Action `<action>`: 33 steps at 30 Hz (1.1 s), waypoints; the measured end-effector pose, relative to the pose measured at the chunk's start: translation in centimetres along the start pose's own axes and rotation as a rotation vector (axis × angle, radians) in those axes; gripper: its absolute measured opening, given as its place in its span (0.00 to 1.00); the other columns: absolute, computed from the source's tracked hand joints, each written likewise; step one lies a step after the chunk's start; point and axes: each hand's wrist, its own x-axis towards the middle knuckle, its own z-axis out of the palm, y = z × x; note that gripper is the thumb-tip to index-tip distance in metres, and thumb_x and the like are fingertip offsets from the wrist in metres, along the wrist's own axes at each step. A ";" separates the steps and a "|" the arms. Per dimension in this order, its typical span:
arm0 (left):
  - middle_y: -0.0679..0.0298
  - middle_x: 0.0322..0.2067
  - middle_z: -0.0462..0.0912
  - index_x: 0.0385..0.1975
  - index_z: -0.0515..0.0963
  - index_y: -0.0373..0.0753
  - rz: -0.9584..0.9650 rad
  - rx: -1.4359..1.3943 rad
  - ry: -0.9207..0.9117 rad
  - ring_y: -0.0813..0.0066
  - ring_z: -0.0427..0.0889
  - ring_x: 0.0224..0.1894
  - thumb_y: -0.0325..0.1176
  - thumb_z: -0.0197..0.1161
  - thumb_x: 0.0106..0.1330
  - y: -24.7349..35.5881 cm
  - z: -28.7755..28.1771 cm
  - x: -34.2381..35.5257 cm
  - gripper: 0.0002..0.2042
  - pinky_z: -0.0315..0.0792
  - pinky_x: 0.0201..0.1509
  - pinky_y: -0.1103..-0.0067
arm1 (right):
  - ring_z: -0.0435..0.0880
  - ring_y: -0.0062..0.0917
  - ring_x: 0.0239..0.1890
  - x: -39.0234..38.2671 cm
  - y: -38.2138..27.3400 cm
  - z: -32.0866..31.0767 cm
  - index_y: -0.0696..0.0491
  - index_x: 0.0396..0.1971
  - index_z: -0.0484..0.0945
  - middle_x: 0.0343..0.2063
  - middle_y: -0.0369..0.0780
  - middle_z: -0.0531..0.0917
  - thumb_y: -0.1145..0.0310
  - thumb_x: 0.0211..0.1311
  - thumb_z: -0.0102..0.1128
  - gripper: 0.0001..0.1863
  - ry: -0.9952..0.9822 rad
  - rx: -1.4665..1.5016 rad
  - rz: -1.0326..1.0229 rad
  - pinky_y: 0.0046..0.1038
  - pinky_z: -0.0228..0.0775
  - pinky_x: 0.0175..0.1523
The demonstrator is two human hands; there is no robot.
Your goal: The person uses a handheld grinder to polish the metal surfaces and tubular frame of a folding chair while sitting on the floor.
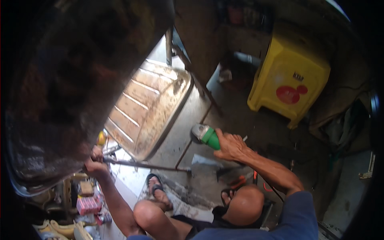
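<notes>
My right hand [233, 147] is closed round the green body of an angle grinder [210, 137], whose grey metal head points left. My left hand [95, 164] is closed at the left end of a dark metal rod [146, 164], beside the lower edge of a large dark, shiny panel [60, 92]. Part of the left hand's grip is hidden by that panel. Between the hands and farther off lies a rusty metal panel [154, 104] with rounded corners and raised ribs. The grinder is apart from it.
A yellow plastic stool [292, 76] with a red print lies tipped at the far right. Pink boxes [89, 205] and cream-coloured parts [62, 229] are at the lower left. Orange-handled tools [240, 182] lie near my sandalled feet. A thin metal bar [185, 154] crosses the floor.
</notes>
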 end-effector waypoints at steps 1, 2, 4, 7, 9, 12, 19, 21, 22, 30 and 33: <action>0.75 0.14 0.50 0.16 0.54 0.48 -0.007 0.032 -0.026 0.85 0.49 0.15 0.39 0.49 0.79 0.1 0.3 0.1 0.23 0.48 0.21 0.82 | 0.85 0.58 0.39 0.3 -0.2 1.1 0.62 0.61 0.61 0.37 0.60 0.83 0.56 0.51 0.67 0.41 -0.002 -0.017 -0.012 0.53 0.77 0.47; 0.73 0.14 0.52 0.14 0.54 0.47 -0.083 0.062 0.014 0.83 0.50 0.16 0.33 0.49 0.69 0.8 2.6 -0.6 0.19 0.44 0.21 0.79 | 0.85 0.58 0.40 -0.4 -0.1 2.8 0.62 0.62 0.60 0.38 0.60 0.83 0.56 0.52 0.68 0.42 -0.030 -0.027 0.012 0.52 0.77 0.47; 0.73 0.14 0.51 0.13 0.52 0.47 -0.046 0.033 0.102 0.84 0.50 0.16 0.33 0.49 0.69 1.4 2.2 -0.4 0.20 0.44 0.20 0.80 | 0.86 0.57 0.40 -0.7 -2.5 4.4 0.62 0.66 0.58 0.40 0.61 0.83 0.55 0.53 0.69 0.46 -0.055 -0.053 0.022 0.52 0.78 0.47; 0.74 0.14 0.51 0.14 0.53 0.47 0.002 0.010 0.100 0.85 0.50 0.15 0.32 0.50 0.69 1.2 3.8 -1.6 0.20 0.44 0.20 0.82 | 0.86 0.58 0.40 -2.0 -3.1 7.6 0.61 0.68 0.57 0.40 0.62 0.82 0.56 0.54 0.69 0.46 -0.061 -0.057 -0.013 0.52 0.78 0.47; 0.74 0.13 0.52 0.14 0.53 0.48 0.101 0.089 0.143 0.86 0.50 0.14 0.33 0.52 0.71 1.1 5.5 -2.1 0.21 0.44 0.19 0.81 | 0.86 0.56 0.40 -2.8 -2.7 8.3 0.61 0.66 0.58 0.38 0.60 0.83 0.58 0.52 0.69 0.44 -0.070 -0.073 0.001 0.51 0.79 0.47; 0.74 0.12 0.53 0.14 0.56 0.48 0.186 0.049 0.109 0.87 0.51 0.13 0.36 0.58 0.74 0.2 3.3 -2.0 0.24 0.44 0.18 0.80 | 0.87 0.56 0.39 -1.8 -3.2 7.1 0.61 0.62 0.61 0.36 0.58 0.84 0.60 0.50 0.68 0.41 -0.058 -0.094 0.060 0.50 0.79 0.47; 0.76 0.12 0.55 0.15 0.61 0.46 0.120 0.091 0.182 0.88 0.52 0.13 0.36 0.62 0.74 0.7 5.6 -2.8 0.23 0.44 0.17 0.83 | 0.88 0.55 0.40 2.6 2.2 3.2 0.60 0.59 0.63 0.35 0.58 0.86 0.59 0.49 0.66 0.38 0.073 -0.108 0.278 0.52 0.79 0.50; 0.76 0.12 0.56 0.15 0.62 0.46 0.177 0.102 0.153 0.88 0.53 0.13 0.37 0.62 0.74 1.0 5.4 -2.5 0.23 0.45 0.17 0.83 | 0.88 0.55 0.41 3.1 0.8 3.0 0.61 0.59 0.62 0.36 0.59 0.86 0.59 0.49 0.67 0.39 0.125 -0.131 0.233 0.52 0.79 0.50; 0.76 0.12 0.57 0.15 0.63 0.46 0.205 0.107 0.147 0.88 0.53 0.13 0.38 0.62 0.74 0.7 4.4 -2.0 0.22 0.45 0.17 0.83 | 0.87 0.55 0.42 2.0 -1.1 4.3 0.60 0.60 0.61 0.38 0.59 0.85 0.56 0.50 0.68 0.41 0.058 -0.152 0.217 0.52 0.78 0.50; 0.77 0.12 0.58 0.16 0.62 0.46 0.095 0.072 0.151 0.90 0.53 0.13 0.39 0.61 0.75 0.7 3.6 -1.8 0.23 0.45 0.17 0.83 | 0.87 0.56 0.43 -0.8 -3.7 8.3 0.58 0.61 0.60 0.38 0.59 0.85 0.56 0.52 0.68 0.40 -0.129 -0.092 0.146 0.53 0.77 0.53; 0.76 0.13 0.55 0.14 0.59 0.48 0.109 0.123 0.204 0.88 0.53 0.14 0.39 0.61 0.75 0.9 4.5 -1.9 0.25 0.48 0.19 0.82 | 0.87 0.57 0.43 2.6 -0.4 4.5 0.58 0.57 0.62 0.38 0.60 0.86 0.61 0.51 0.65 0.35 0.022 -0.069 0.261 0.53 0.77 0.54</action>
